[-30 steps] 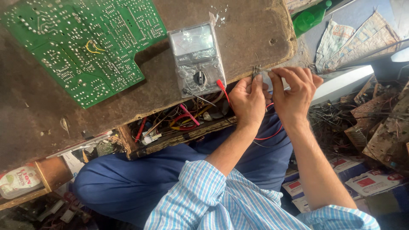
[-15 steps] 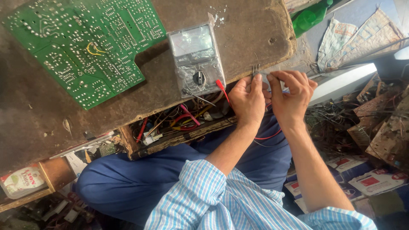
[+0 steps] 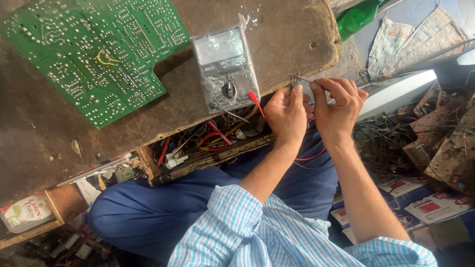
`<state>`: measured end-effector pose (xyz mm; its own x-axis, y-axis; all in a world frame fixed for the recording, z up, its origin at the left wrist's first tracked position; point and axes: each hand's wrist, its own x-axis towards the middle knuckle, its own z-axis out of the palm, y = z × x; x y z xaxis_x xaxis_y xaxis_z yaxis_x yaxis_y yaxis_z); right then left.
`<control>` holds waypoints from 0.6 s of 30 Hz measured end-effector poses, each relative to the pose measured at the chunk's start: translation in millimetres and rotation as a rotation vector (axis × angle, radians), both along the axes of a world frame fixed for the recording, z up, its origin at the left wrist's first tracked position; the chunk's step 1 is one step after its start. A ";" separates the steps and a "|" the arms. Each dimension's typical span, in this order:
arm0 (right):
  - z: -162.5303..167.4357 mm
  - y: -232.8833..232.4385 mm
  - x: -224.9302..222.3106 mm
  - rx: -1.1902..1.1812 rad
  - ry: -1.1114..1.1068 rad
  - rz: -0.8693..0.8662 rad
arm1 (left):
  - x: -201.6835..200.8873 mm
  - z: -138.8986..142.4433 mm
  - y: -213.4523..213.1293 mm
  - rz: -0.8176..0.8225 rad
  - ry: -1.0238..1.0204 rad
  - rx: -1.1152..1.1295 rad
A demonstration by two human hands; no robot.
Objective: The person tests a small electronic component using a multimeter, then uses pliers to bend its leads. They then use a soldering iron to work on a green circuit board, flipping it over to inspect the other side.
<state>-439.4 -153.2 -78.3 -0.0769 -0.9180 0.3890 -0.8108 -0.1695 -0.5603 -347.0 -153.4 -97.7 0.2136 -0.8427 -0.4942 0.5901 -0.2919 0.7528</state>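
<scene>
- I see my left hand (image 3: 287, 114) at the worn edge of the wooden workbench (image 3: 277, 44), fingers curled shut, thumb and forefinger pinched on a small metal-legged component (image 3: 295, 79).
- The component stands at the bench edge, its thin legs pointing up past my fingertips; it is too small for me to tell its kind.
- My right hand (image 3: 337, 106) sits just beside the left, touching it, closed on a slim metal probe (image 3: 308, 80) whose tip meets the component's legs.
- A red lead (image 3: 311, 155) runs under my wrists and across my blue trousers.
- Just left of my left hand lies an analogue multimeter (image 3: 225, 69) in a clear plastic wrap, face up, dial in the middle; a red plug (image 3: 255, 99) sits at its lower right corner, near my left thumb.
- A large green circuit board (image 3: 94, 54) lies solder side up, well apart to the left on the bench.
- Below the bench edge an open drawer (image 3: 203, 143) holds tangled red and black wires.
- To the right of my hands I see a white panel (image 3: 396, 91), and beyond it a heap of brown scrap boards (image 3: 445, 133).
- A green bottle (image 3: 356, 17) lies past the far bench corner.
</scene>
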 end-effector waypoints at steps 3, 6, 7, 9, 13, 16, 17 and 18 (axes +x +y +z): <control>0.3 2.4 -0.5 -0.020 0.000 0.020 | 0.8 0.1 -0.1 -0.019 -0.036 0.018; 0.3 -2.2 -0.4 0.018 0.001 -0.010 | 0.9 0.6 0.2 -0.018 -0.041 0.019; 1.1 -4.4 -0.4 0.038 0.001 -0.028 | 0.6 0.8 1.1 -0.020 -0.035 0.019; 1.3 -5.8 -1.1 0.009 0.021 -0.016 | 1.8 0.9 0.4 -0.020 -0.028 0.011; 0.6 2.1 -3.0 -0.013 0.005 0.010 | 3.0 1.5 -1.0 -0.023 -0.063 0.026; -1.1 7.7 -3.4 0.048 -0.021 -0.018 | 2.6 2.9 -0.3 -0.023 -0.044 0.033; -1.6 8.1 -3.4 0.035 -0.009 -0.010 | 2.8 3.6 0.0 -0.022 -0.040 0.032; -1.6 7.6 -3.6 0.020 0.002 -0.001 | 3.3 4.3 -0.3 -0.019 -0.038 0.029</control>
